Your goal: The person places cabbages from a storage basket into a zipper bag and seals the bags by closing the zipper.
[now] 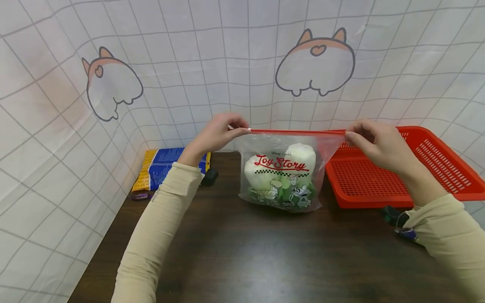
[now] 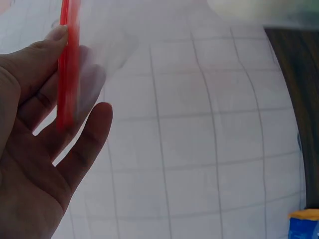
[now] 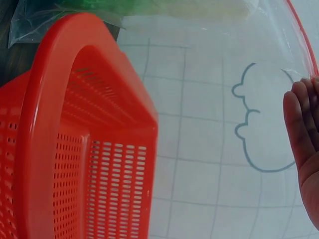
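A white backdrop cloth (image 1: 235,54) with a grey grid and cartoon corgi prints hangs behind and to the left of a dark wooden tabletop (image 1: 235,252). At the tabletop's back right corner sits a red perforated plastic basket (image 1: 417,168), open side up, holding nothing that shows. Toward the back left corner lies a blue and yellow snack packet (image 1: 159,168), flat, near the cloth.

Just left of the basket, near the middle of the back edge, a clear zip-top bag printed "Toy Story" (image 1: 282,172) is held up by its red zip strip (image 1: 295,131), with its bottom resting on or just above the tabletop; which one cannot be told. Inside are white, rounded soft-looking items with something green beneath them; what they are cannot be told.

The left hand (image 1: 217,134) pinches the strip's left end between thumb and fingertips, and the right hand (image 1: 375,141) pinches its right end, so the strip is pulled taut and level between them. In the left wrist view the red strip (image 2: 67,64) runs across the fingers (image 2: 75,144).

The bag looks light, its film thin, slick and floppy, so the body would sag and slide if grasped; the stiffer zip strip, taken near its ends, seems the surest hold.
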`<state>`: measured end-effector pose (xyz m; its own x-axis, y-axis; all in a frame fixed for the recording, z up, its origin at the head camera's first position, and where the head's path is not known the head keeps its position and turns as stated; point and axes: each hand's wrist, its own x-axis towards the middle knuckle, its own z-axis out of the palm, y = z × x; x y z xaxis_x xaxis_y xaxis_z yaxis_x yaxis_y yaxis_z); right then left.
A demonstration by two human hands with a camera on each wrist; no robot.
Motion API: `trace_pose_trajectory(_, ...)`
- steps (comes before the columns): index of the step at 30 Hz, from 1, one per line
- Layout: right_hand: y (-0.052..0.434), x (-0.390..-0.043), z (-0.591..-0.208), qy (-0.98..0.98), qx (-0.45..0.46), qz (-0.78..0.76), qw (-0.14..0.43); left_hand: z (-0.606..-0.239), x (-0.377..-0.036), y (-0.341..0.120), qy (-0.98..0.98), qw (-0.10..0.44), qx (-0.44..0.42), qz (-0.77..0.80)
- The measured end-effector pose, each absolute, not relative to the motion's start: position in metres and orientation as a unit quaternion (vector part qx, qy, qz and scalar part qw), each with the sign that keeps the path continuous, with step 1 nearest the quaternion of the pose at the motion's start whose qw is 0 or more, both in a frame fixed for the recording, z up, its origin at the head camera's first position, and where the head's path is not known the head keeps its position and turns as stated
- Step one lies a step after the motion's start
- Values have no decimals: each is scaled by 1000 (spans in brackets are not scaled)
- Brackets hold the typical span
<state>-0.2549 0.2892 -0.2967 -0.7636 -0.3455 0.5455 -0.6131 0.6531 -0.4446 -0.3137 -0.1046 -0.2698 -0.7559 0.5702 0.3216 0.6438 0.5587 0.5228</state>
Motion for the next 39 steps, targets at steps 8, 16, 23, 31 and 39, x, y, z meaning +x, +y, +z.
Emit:
trace_pose_trajectory(8,296,-253,-300,-880,275,323,213,-271,-307,-132,-887,64,-302,-343)
trace_pose_trajectory(16,293,-256,-304,-886,242,358,168,-285,-300,-143,-873,74,-266,-402)
trace_pose_trajectory(23,294,-254,-305,-896,221,363,130,-297,-295,-144,-853,55,-265,-447)
trace_pose_trajectory(31,294,-250,-301,-889,232,366,147,-284,-283,-140,-859,86,-265,-430)
trace_pose_trajectory(39,304,-240,-292,-859,269,421,108,-263,-259,-149,-818,40,-334,-467)
